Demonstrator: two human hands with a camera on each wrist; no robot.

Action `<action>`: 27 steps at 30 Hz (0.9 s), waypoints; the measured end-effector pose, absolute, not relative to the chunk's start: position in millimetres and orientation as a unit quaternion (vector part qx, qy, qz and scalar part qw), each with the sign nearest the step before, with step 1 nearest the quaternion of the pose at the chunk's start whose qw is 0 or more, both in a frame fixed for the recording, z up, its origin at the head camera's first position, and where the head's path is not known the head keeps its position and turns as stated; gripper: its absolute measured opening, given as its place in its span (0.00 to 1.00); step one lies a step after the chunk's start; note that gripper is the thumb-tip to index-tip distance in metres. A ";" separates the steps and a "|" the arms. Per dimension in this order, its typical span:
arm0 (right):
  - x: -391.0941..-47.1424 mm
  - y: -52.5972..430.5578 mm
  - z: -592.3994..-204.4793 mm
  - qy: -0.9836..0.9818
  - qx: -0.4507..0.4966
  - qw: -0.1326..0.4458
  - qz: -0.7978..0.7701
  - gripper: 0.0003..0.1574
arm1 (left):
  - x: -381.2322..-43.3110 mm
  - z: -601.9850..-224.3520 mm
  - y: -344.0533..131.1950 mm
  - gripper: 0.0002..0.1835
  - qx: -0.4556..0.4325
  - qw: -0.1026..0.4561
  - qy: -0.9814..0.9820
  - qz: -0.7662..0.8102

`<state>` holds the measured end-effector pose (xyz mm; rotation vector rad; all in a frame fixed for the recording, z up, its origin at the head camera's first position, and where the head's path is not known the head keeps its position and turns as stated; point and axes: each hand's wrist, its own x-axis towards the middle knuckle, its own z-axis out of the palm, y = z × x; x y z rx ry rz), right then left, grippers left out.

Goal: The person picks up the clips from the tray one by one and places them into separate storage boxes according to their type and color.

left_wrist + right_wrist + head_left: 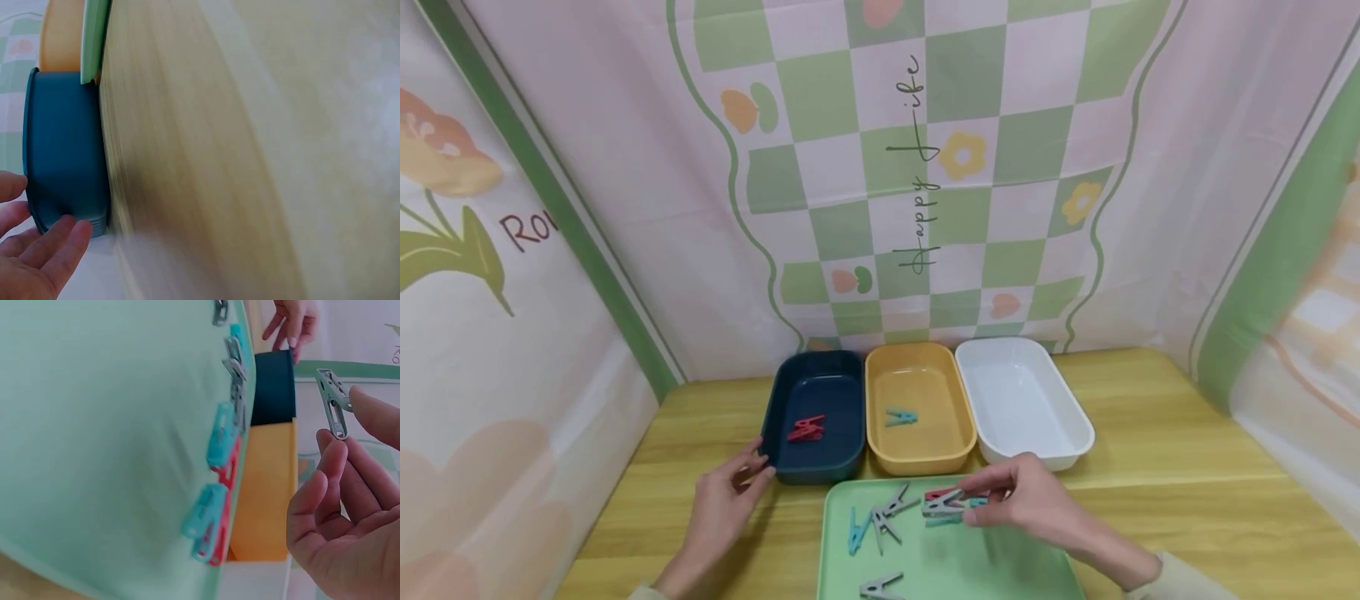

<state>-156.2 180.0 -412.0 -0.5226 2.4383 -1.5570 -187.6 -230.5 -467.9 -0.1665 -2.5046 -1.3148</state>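
Observation:
My right hand (1037, 504) pinches a grey clothespin (334, 406) between thumb and fingertips, above the green tray (992, 567). Behind that clothespin, in the head view, red and turquoise clothespins are partly hidden; the right wrist view shows turquoise clothespins (220, 440) and red clothespins (230, 465) lying close together on the tray. Further left on it are a turquoise clothespin (856, 533) and several grey clothespins (886, 521). My left hand (722, 500) touches the near left corner of the dark blue container (816, 473), its fingertips against the rim and outer wall (69, 156).
Red clothespins (807, 429) lie in the blue container. Beside it stands a yellow container (921, 458) with a turquoise clothespin (901, 417), then a white container (1037, 417). All three line the back of the wooden table (1150, 467), before a patterned cloth (1037, 208).

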 end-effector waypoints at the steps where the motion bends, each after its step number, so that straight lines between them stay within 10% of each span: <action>1: -157.0 180.9 -410.2 0.826 -0.179 0.094 -0.526 0.22 | -187.5 -468.1 -230.3 0.10 -0.059 0.155 -0.872 -0.461; 27: -194.1 223.0 -385.0 0.865 -0.083 0.015 -0.495 0.29 | -188.6 -470.8 -230.4 0.10 -0.071 0.172 -0.865 -0.465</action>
